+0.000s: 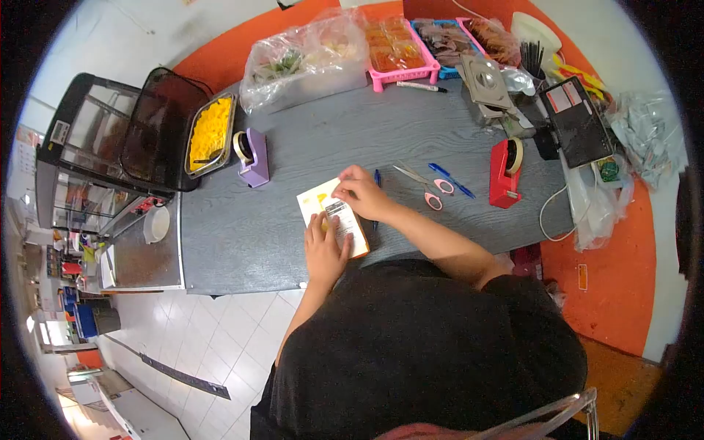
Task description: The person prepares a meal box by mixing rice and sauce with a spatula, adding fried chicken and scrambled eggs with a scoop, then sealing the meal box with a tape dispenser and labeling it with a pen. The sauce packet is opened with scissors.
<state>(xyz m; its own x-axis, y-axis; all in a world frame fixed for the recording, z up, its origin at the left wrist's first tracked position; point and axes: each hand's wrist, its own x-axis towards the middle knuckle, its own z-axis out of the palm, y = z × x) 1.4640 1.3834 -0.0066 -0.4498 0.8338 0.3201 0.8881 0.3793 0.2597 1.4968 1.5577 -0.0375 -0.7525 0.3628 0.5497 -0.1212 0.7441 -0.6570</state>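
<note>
A white booklet or pad of paper with an orange lower edge lies at a slant on the grey table. Yellow marks and dark printed text show on its top. My left hand rests on its lower left part, fingers spread over the page. My right hand is at the upper right edge, fingertips drawn together; whatever they pinch is hidden. Just right of the pad lies a dark blue pen. Scissors with pink handles and another blue pen lie farther right.
A purple tape dispenser stands left, beside a tray of yellow food. On the right are a red tape dispenser and a dark tablet-like device. Pink basket and plastic-covered bin line the back.
</note>
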